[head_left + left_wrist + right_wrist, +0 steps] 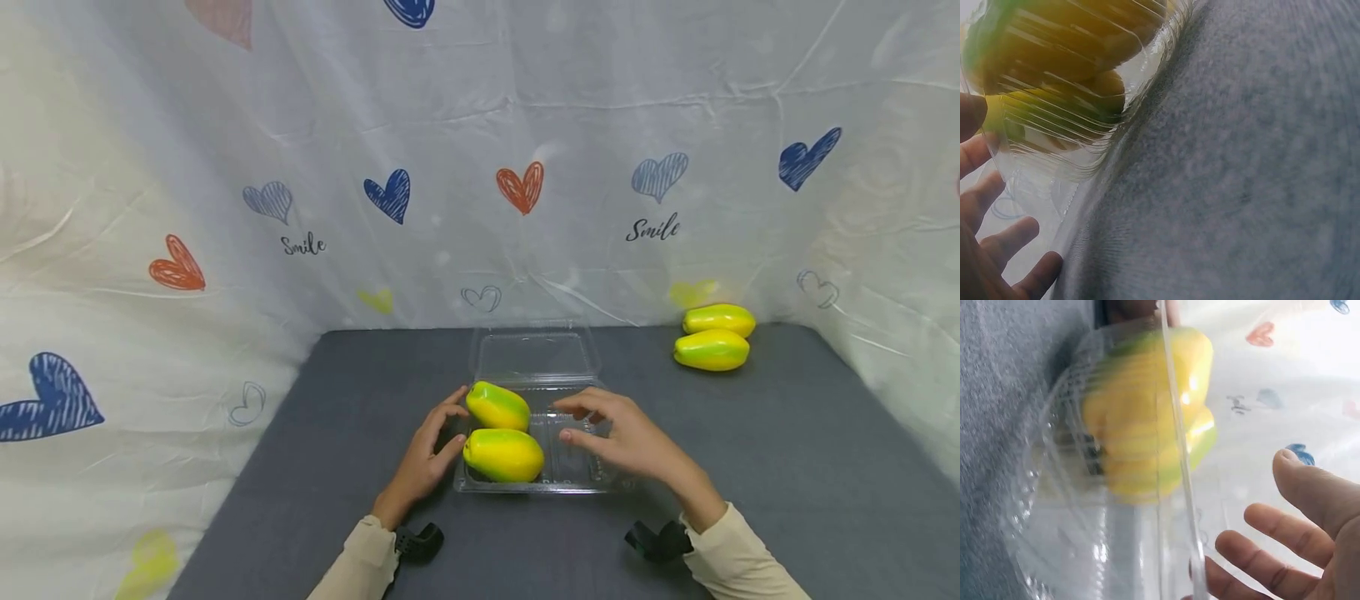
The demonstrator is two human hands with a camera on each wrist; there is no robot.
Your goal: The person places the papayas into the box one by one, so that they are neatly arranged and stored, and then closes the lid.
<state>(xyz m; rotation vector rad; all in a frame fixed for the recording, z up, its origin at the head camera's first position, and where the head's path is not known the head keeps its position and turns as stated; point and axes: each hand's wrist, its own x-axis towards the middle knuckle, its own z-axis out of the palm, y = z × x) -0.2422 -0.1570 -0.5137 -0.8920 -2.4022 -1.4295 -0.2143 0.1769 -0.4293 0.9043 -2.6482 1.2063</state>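
Two yellow-green papayas, the nearer papaya (503, 456) and the farther papaya (498, 406), lie side by side in the left part of a clear plastic clamshell container (558, 487). Its lid (534, 354) is folded back, away from the person. My left hand (424, 454) is at the container's left side, thumb and fingers spread; in the left wrist view the fingertips (990, 184) are at the clear wall. Over the container's right part is my right hand (626, 433), fingers apart and slightly bent, with nothing between them. In the right wrist view the container's rim (1180, 434) passes beside its fingers.
Two more papayas, a front papaya (711, 350) and a back papaya (718, 320), lie at the table's far right. A dark grey cloth covers the table (360, 400). Behind it hangs a white curtain (450, 125) printed with hearts. Each wrist wears a black strap mount (420, 543).
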